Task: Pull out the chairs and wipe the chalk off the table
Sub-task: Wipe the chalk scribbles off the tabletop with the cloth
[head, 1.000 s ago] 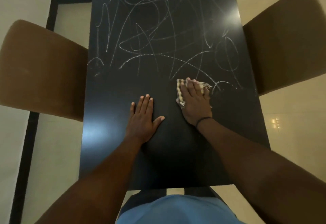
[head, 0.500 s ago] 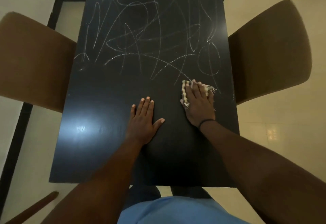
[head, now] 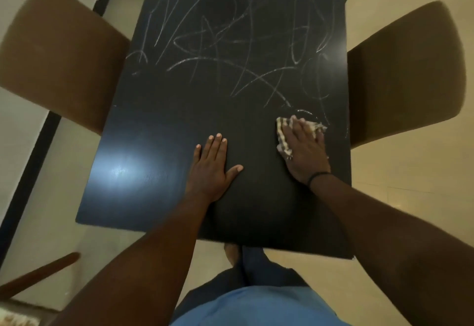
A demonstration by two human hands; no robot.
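Observation:
A long black table runs away from me, its far half covered in white chalk scribbles. The near half is dark and free of chalk. My right hand presses flat on a checked cloth near the table's right edge, at the border of the chalk. My left hand lies flat on the bare tabletop, fingers spread, holding nothing. A brown chair stands at the table's left side and another brown chair at its right side.
Pale tiled floor surrounds the table. A dark strip runs along the floor on the left. Another chair's wooden edge shows at the lower left. My legs and blue shirt are at the table's near end.
My right hand has slid the cloth to the right, toward the table's right edge. The left hand has stayed planted. The view has shifted back a little.

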